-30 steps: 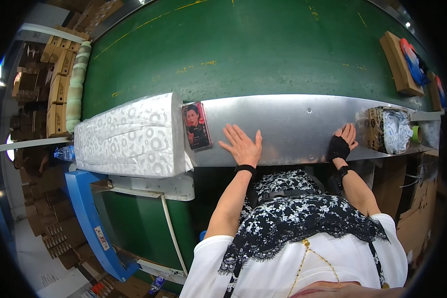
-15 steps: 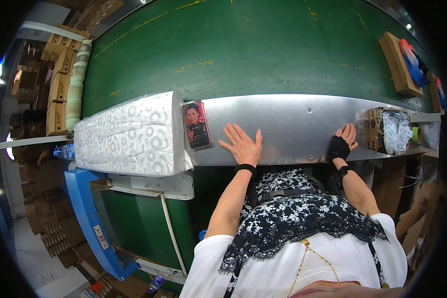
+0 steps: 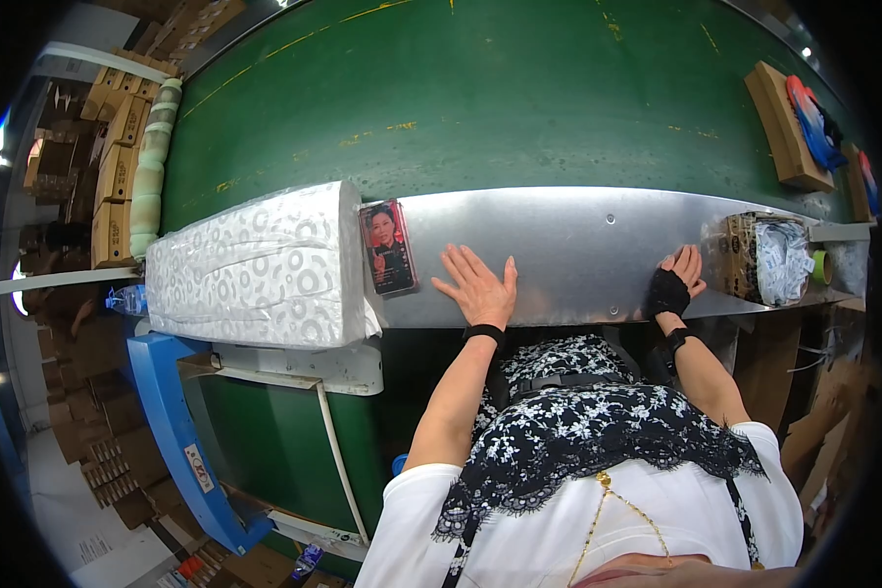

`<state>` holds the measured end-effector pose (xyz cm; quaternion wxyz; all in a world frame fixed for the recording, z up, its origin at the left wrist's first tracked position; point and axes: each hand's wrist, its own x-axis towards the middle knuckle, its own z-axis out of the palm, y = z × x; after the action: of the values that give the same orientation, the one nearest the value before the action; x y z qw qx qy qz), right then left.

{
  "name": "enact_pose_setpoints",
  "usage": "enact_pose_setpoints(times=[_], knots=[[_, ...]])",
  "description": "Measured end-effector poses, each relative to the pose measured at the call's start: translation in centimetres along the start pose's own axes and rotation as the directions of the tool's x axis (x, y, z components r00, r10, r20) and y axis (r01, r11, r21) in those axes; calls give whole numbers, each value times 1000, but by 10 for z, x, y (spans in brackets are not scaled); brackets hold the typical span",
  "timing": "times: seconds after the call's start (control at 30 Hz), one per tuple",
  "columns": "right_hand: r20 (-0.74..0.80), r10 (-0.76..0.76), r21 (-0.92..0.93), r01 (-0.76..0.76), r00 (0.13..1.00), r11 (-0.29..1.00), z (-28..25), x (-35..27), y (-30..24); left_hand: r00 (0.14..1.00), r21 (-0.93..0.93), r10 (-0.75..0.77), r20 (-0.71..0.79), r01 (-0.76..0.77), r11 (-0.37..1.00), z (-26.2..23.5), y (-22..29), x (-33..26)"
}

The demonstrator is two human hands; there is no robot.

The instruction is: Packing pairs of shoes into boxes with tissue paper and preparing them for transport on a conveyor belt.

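My left hand point(image 3: 477, 286) lies flat on a bare metal ledge point(image 3: 559, 257), palm down with its fingers spread. Just left of it rests a phone point(image 3: 389, 247) with a lit screen showing a person. My right hand point(image 3: 678, 281), in a black fingerless glove, lies on the ledge farther right with its fingers stretched out. It holds nothing. Nearest to it is an open cardboard box point(image 3: 742, 257) stuffed with crumpled white plastic packets point(image 3: 782, 261).
A plastic-wrapped white patterned pack point(image 3: 255, 265) covers the ledge's left end. Beyond runs a green conveyor belt point(image 3: 480, 108), carrying a brown box point(image 3: 789, 132) with a red-and-blue item point(image 3: 815, 122). A tape roll point(image 3: 820, 267) sits far right. A blue frame point(image 3: 181, 441) stands lower left.
Both hands have stayed where they were. The picture on the phone screen has changed. The belt's yellow marks and the brown box on it have crept slightly left.
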<state>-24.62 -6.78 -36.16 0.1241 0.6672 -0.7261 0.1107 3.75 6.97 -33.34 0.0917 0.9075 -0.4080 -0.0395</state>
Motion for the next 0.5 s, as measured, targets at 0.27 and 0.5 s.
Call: enact_pose_setpoints(times=[0.27, 0.5], knots=[[1, 3, 3, -3, 1000, 1000, -3, 0, -2, 1000, 14, 0, -7, 0, 1000, -2, 1, 0], [-6, -1, 6, 1, 1000, 1000, -3, 1, -2, 1000, 12, -4, 4, 3, 1000, -2, 1, 0]])
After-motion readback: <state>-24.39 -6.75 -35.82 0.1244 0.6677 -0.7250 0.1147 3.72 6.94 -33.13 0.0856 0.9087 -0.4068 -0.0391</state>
